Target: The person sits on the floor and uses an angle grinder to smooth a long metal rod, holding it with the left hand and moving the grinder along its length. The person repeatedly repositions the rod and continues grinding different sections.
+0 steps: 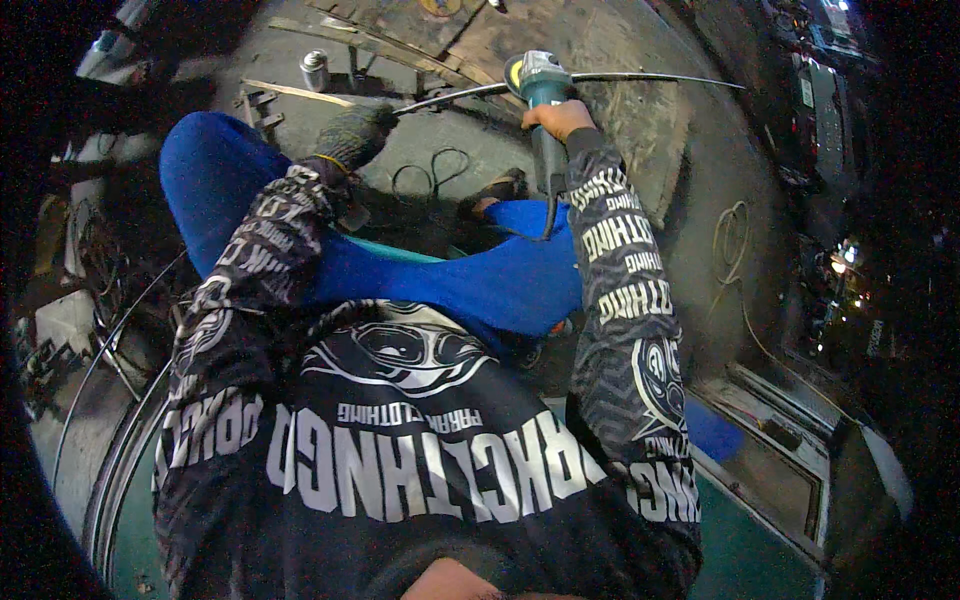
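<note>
My left hand [352,138], in a dark knitted glove, is closed around the near end of a long thin metal rod [660,77]. From there the rod curves away to the right. My bare right hand [563,118] grips a green angle grinder [544,84] by its body. The grinder's yellowish disc [515,74] is at the rod, and I cannot tell whether the two touch. Below my right hand the tool's dark cord [549,226] hangs down past my knee. The glove hides the rod's left end.
A metal spray can [314,71] stands on the floor beyond my left hand. Wooden strips [370,42] lie across the far side. A thin cable [430,178] loops on the floor between my legs, and another coiled cable [732,243] lies to the right. A metal frame [790,430] is at lower right.
</note>
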Tool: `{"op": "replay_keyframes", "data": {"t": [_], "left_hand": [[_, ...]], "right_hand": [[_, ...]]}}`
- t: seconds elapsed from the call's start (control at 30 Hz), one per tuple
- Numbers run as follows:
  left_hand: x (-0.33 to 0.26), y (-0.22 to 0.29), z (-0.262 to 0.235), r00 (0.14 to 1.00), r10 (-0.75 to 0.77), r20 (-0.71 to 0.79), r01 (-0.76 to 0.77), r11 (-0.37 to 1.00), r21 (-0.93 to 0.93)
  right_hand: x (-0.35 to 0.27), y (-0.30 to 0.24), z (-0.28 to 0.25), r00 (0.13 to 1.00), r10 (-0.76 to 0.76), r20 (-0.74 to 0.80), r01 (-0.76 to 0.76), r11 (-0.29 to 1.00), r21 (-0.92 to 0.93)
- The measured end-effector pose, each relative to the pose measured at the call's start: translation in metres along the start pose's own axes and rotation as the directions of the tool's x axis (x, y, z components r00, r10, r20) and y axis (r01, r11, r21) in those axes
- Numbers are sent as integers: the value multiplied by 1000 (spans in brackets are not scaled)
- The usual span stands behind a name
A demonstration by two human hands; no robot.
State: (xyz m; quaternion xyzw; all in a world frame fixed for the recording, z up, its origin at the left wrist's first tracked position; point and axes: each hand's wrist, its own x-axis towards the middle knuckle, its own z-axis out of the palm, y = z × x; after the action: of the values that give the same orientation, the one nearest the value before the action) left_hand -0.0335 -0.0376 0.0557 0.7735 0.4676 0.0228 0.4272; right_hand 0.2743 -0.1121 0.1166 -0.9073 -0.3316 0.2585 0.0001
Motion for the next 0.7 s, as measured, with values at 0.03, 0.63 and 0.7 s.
{"op": "replay_keyframes", "data": {"t": [0.03, 0.63, 0.7], "left_hand": [[0, 0, 0, 999, -31, 13, 31, 999, 13], [59, -2, 22, 995, 95, -35, -76, 932, 353], [62, -3, 23, 984, 167, -58, -136, 924, 359]], "right_hand": [[8, 4, -1, 1000, 19, -13, -19, 1000, -5], [226, 169, -93, 950, -305, 64, 304, 952, 30], [250, 184, -99, 951, -305, 42, 305, 952, 19]]}}
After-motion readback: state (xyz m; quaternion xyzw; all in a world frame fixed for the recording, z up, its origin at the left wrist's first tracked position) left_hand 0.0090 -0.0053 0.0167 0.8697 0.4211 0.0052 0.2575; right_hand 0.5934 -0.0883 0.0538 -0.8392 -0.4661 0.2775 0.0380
